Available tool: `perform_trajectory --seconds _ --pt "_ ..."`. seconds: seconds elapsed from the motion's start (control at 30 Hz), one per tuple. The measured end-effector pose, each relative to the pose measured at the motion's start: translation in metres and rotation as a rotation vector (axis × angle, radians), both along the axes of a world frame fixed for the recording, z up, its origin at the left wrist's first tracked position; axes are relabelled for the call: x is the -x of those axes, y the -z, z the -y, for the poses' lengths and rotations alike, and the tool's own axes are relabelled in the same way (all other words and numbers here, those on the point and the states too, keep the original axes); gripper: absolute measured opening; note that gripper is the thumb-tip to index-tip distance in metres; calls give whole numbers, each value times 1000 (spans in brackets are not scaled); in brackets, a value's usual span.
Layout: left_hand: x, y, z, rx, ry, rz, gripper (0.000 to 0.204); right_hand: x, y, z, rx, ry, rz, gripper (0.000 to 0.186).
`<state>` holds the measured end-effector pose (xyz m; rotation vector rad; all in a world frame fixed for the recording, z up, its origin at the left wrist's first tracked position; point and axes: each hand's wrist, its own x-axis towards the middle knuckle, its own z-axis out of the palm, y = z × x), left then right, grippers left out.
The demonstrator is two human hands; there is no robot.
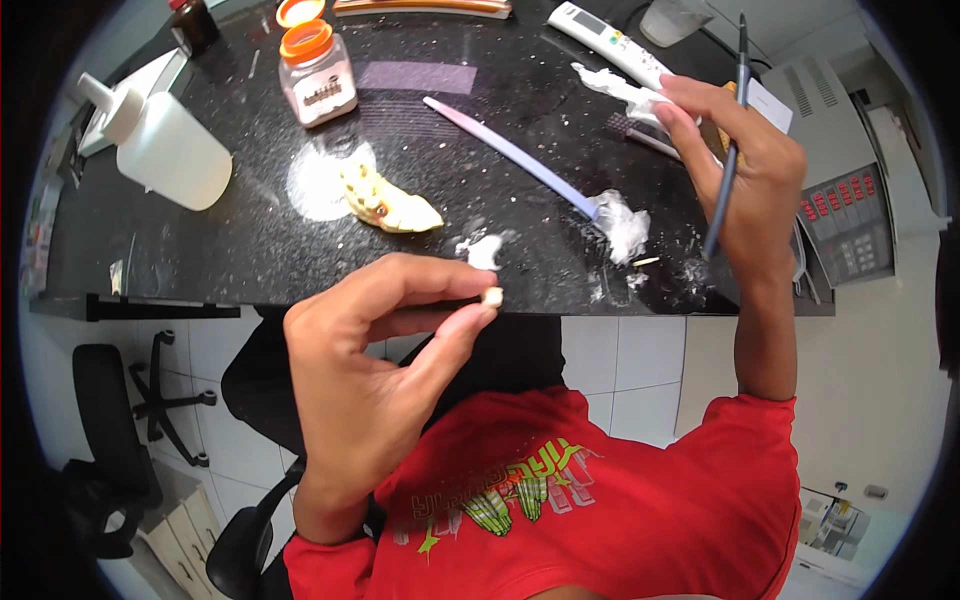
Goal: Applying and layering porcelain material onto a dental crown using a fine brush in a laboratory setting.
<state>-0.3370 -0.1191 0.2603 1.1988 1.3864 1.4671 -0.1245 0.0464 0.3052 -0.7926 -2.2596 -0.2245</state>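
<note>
My left hand (375, 345) is above the table's front edge, with thumb and forefinger pinching a small cream dental crown (492, 297). Just past those fingertips lies a smear of white powder (486, 250). A yellowish dental model (388, 203) with a row of teeth rests beyond my left hand. My right hand (745, 160), raised at the right, has a slim dark brush-like tool (741, 110) tucked across its fingers, pointing away from me. Its thumb and forefinger tips meet over a crumpled white tissue (615, 84); whether they grip it I cannot tell.
A squeeze bottle (175, 150) and an orange-rimmed jar (318, 80) with its lid up stand at the left. A pale long-handled tool (515, 155) reaches toward crumpled clear plastic (622, 228). Farther right are a white remote control (610, 42) and a machine with red keys (845, 205).
</note>
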Motion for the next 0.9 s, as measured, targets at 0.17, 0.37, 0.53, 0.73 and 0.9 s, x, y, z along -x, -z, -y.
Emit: perform_trajectory --seconds 0.17,0.37,0.53,0.73,0.9 --pt "1 -2 0 77 -16 20 11 34 5 45 62 -248 119 14" --pt "-1 2 0 36 -17 40 10 41 25 57 66 -399 98 19" --pt "0 0 1 28 -18 45 11 42 21 64 94 -493 66 23" --pt "1 2 1 27 -20 9 11 44 34 61 -93 -562 40 27" --pt "2 3 1 11 -20 6 12 44 35 63 -107 -579 101 24"
